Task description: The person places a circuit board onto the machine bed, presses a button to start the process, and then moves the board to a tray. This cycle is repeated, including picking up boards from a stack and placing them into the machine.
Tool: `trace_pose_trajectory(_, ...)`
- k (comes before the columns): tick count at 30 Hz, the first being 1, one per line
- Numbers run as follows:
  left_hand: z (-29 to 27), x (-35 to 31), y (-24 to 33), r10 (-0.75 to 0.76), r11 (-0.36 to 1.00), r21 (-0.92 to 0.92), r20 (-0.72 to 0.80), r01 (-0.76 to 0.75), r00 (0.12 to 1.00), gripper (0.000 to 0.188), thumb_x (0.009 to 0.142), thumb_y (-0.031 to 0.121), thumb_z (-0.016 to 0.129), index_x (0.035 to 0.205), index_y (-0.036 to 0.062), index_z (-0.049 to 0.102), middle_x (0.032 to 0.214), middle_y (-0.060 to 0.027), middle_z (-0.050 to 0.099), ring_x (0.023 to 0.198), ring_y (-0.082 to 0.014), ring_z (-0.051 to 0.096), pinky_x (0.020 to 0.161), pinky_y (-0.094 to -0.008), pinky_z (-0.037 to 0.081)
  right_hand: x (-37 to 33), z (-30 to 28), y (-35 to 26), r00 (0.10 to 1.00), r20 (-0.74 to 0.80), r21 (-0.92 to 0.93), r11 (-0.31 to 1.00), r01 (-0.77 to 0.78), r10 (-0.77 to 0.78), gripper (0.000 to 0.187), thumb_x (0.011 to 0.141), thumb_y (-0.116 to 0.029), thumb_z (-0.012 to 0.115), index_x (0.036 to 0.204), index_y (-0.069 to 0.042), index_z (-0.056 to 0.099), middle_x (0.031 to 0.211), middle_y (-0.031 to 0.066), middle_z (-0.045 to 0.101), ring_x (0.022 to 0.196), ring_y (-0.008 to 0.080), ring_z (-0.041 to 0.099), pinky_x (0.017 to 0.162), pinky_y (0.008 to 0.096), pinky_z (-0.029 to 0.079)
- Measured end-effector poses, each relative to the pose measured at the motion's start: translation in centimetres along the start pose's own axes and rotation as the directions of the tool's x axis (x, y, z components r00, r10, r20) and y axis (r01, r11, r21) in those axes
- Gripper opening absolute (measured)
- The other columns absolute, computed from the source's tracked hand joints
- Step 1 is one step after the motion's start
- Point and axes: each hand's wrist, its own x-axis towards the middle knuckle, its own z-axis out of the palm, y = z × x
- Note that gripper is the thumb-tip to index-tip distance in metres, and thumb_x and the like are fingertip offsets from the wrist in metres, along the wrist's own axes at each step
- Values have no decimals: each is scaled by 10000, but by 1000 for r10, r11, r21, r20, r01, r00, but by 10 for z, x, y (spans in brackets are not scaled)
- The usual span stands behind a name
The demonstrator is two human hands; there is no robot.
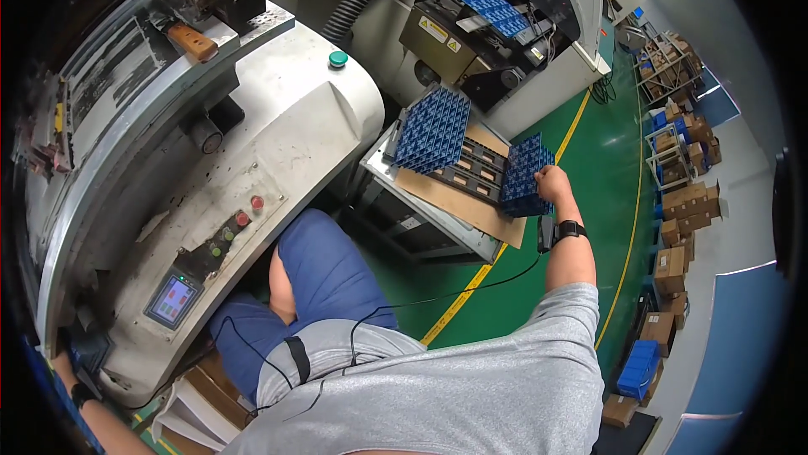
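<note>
My right hand [551, 185] is closed at the right edge of a stack of blue gridded plastic trays [523, 170], its fingers curled against the rim. That stack stands at the right end of a small metal table [461, 232]. A second, taller stack of blue trays [431, 131] leans at the table's left end. Between the two stacks lies a dark slotted rack [478, 170] on a brown board [433, 191]. Far off at the lower left, my left hand [64, 368] reaches beside the white machine's corner, near something blue; its fingers are hidden there.
A white machine [311, 118] with red and green buttons and a small screen [172, 300] stands at my left. Ahead, another machine [454, 42] holds a blue tray [497, 14]. Cardboard boxes [671, 270] line the right side. A thin black cable [454, 293] runs to my right wrist.
</note>
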Motion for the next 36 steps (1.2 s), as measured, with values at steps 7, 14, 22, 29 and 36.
trace_pose_trajectory(7,-7,-3,-5,6,995,100,5,-7,1000,323,935,138,557,1210,-21,609,1170,-205,657,1089,-325,616,914,-397,464,2,11,3,991,-12,-53,990,129,-130,257,913,-199,621,762,4,664,565,94,638,537,228,649,553,352,503)
trace_pose_trajectory(14,-8,2,-5,23,990,140,16,-25,1000,318,932,139,556,1202,-18,616,1159,-206,661,1082,-330,621,905,-401,470,3,13,2,992,-17,-69,990,124,-125,256,914,-205,621,770,2,663,573,95,643,543,230,651,559,358,504)
trace_pose_trajectory(22,-9,5,-10,37,982,182,27,-41,999,314,929,140,555,1193,-14,624,1146,-207,666,1074,-335,626,895,-405,476,-3,5,-7,994,104,24,999,-46,44,233,879,-252,670,922,-25,701,838,177,700,844,336,680,745,419,529)
trace_pose_trajectory(29,-6,7,-10,56,976,208,34,-62,998,311,928,142,554,1187,-12,630,1138,-208,669,1069,-340,629,889,-408,480,-6,14,2,995,95,-5,1000,-29,30,229,891,-249,660,914,-25,699,805,163,704,815,318,691,748,410,532)
trace_pose_trajectory(36,-9,4,-11,35,976,214,24,-40,999,313,936,149,550,1190,-16,628,1149,-207,665,1080,-342,623,902,-407,474,-13,18,-2,998,49,58,998,35,-38,237,923,-187,620,787,6,636,577,88,633,503,203,626,498,350,482)
